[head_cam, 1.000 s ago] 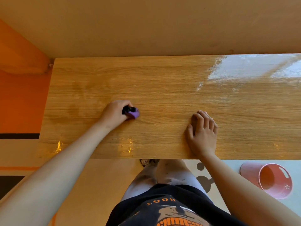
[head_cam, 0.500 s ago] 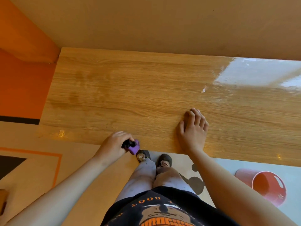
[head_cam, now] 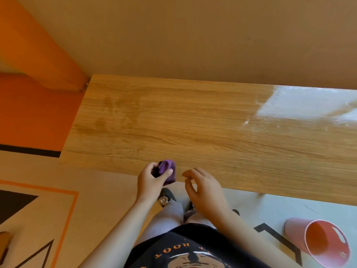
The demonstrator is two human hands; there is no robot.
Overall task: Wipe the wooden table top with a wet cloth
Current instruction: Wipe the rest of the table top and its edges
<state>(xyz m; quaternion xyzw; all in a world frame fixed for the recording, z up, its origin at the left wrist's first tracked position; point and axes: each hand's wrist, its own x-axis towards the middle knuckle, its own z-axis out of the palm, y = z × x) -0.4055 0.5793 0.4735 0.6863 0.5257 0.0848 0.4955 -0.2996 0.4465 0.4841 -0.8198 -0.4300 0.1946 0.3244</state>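
Head view looks steeply down over a long wooden surface (head_cam: 193,128) whose near edge runs slantwise from left to lower right. Its left end stops short against an orange wall (head_cam: 34,113), and its far edge meets a tan wall (head_cam: 193,35); the right end is cut off by the frame. Nothing stands on the wood, so the whole top lies open from end to end. A pale glare covers the far right part, and faint darker smears show toward the left end.

Just at the near edge, the left hand (head_cam: 152,180) is curled tightly around a bunched purple cloth (head_cam: 169,170), thumb pressed across it; the cloth sits over the edge line, and whether it touches the wood cannot be told. The right hand (head_cam: 204,187) hovers just beside it, fingers loosely spread and bent, holding nothing, its fingertips near the cloth but apart from it.

Below the hands, legs and slippers (head_cam: 166,199) are partly hidden by the forearms. A pink bucket (head_cam: 318,242) lies tilted on the floor at lower right, well apart from the hands; its inside is hard to make out.
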